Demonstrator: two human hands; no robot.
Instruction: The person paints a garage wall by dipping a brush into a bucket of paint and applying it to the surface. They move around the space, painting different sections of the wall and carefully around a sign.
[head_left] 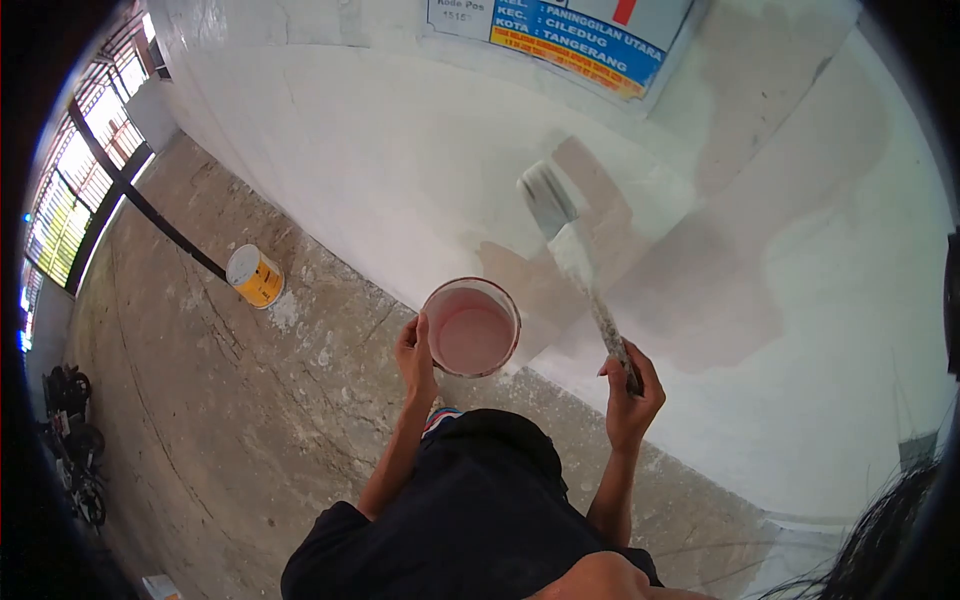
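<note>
My left hand (416, 358) grips a round paint tub (436, 312) by its left side, thumb near the rim. Pinkish paint (472, 338) lies inside it. In my right hand (634, 388) is a wide paintbrush (572, 252), held by the end of its speckled handle. Its pale bristles point up and left, overlapping the wall (370, 200) in this view. Greyish-pink patches (690, 300) spread over the white wall around and right of the brush.
A blue and white address sign (580, 45) hangs on the wall above. On the stained concrete floor (250, 400) stands a yellow and white bucket (255, 276) beside a dark pole (150, 205). Motorcycles (75, 440) are parked at far left, below a barred gate (90, 150).
</note>
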